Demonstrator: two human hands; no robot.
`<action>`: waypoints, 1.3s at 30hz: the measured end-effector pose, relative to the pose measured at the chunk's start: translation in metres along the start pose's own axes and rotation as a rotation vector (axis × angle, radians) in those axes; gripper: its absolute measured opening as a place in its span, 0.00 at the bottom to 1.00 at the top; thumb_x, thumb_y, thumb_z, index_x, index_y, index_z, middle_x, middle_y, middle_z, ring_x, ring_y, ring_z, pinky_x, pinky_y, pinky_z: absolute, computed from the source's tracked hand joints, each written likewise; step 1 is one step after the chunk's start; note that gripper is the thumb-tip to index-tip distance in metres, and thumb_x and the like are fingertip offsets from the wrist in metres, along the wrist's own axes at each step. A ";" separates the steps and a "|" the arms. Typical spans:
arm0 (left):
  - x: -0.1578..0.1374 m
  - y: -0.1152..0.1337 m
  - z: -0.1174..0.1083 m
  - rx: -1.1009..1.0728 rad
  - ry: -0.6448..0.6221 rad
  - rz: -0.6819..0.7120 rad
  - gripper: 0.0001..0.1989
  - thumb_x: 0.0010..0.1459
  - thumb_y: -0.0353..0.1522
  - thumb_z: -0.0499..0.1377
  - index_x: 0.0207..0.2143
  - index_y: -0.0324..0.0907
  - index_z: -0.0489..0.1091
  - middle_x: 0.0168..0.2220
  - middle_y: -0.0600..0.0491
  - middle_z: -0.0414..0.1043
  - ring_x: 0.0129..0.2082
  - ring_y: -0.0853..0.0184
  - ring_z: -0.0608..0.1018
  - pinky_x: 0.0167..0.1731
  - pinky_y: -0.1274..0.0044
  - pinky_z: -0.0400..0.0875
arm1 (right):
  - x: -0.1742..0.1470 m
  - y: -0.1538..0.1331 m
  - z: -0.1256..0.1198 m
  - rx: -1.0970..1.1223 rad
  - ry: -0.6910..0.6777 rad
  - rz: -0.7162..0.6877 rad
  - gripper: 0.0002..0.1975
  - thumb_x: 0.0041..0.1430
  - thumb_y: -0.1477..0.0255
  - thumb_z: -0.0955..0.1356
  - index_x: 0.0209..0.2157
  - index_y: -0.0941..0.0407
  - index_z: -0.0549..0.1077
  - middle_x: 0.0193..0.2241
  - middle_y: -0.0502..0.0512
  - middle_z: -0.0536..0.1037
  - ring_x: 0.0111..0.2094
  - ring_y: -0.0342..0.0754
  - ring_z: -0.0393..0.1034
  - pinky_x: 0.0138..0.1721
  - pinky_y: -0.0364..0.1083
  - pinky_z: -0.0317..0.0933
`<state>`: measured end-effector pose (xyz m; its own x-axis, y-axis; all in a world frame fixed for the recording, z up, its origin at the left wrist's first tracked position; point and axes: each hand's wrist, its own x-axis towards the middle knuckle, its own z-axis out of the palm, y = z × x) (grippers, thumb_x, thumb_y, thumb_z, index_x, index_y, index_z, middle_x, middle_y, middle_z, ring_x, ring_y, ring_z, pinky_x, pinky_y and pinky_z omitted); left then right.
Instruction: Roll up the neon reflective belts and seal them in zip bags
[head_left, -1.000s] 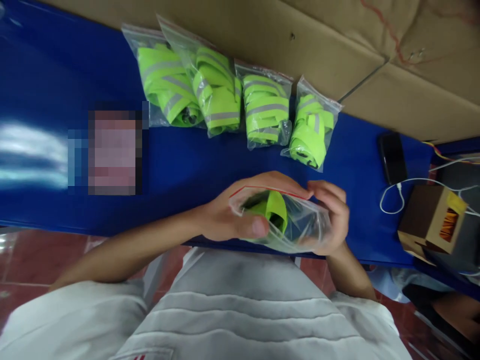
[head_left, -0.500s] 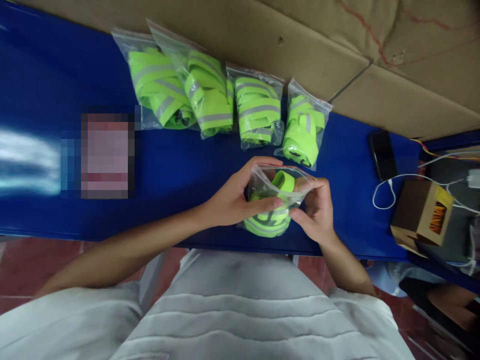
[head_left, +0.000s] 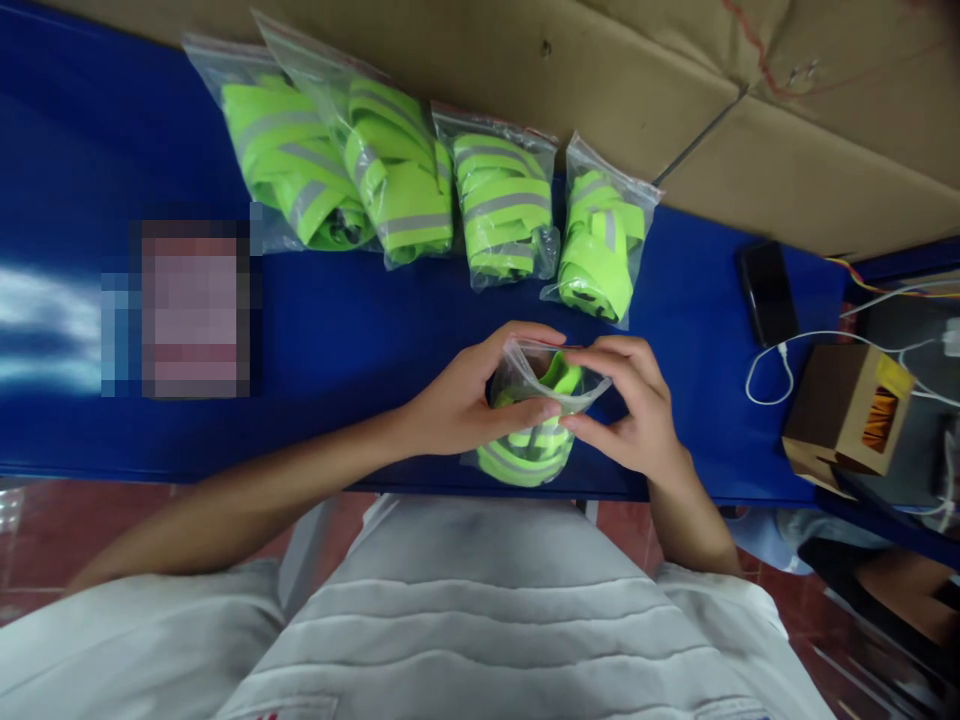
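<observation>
Clear bag [head_left: 529,464] sits between both hands [head_left: 469,408], seemingly held near its mouth

Legible nowhere in view. On the clear bag [head_left: 501,385] at the middle of the table's [head_left: 337,340] front edge, marked in dark strokes over fluorescent green strap [head_left: 521,466], too blurred to read. On the brown carton [head_left: 832,405] near the front right corner, patterned in orange and black, too small to decipher. Toward the left end, hidden by pixelation. On the pale shirt [head_left: 480,615], marked in red, cut off below.
</observation>
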<state>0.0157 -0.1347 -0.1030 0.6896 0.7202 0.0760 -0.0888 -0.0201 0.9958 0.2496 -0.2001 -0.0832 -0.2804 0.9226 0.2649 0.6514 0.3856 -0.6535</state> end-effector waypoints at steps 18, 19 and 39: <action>0.001 -0.003 0.009 -0.304 0.040 -0.323 0.28 0.60 0.37 0.69 0.60 0.41 0.69 0.53 0.47 0.80 0.51 0.60 0.83 0.51 0.72 0.79 | -0.002 -0.007 -0.006 0.021 -0.297 0.080 0.30 0.69 0.69 0.71 0.69 0.46 0.60 0.59 0.56 0.79 0.53 0.53 0.77 0.58 0.56 0.58; 0.000 -0.003 0.010 -0.304 0.023 -0.341 0.28 0.60 0.37 0.69 0.60 0.41 0.69 0.54 0.47 0.80 0.53 0.60 0.83 0.53 0.71 0.79 | -0.002 -0.006 -0.006 0.054 -0.362 0.052 0.31 0.70 0.69 0.70 0.70 0.47 0.57 0.60 0.57 0.78 0.54 0.53 0.76 0.58 0.56 0.59; 0.006 -0.005 0.005 -0.243 0.300 -0.396 0.20 0.53 0.38 0.73 0.45 0.43 0.74 0.36 0.56 0.81 0.34 0.66 0.80 0.35 0.76 0.74 | 0.001 -0.001 -0.009 0.243 -0.167 0.258 0.11 0.64 0.62 0.75 0.42 0.53 0.79 0.35 0.51 0.84 0.32 0.44 0.76 0.36 0.44 0.71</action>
<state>0.0236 -0.1341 -0.1077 0.4723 0.8069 -0.3548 -0.0525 0.4276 0.9025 0.2552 -0.1989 -0.0760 -0.2530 0.9668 -0.0357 0.5350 0.1091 -0.8378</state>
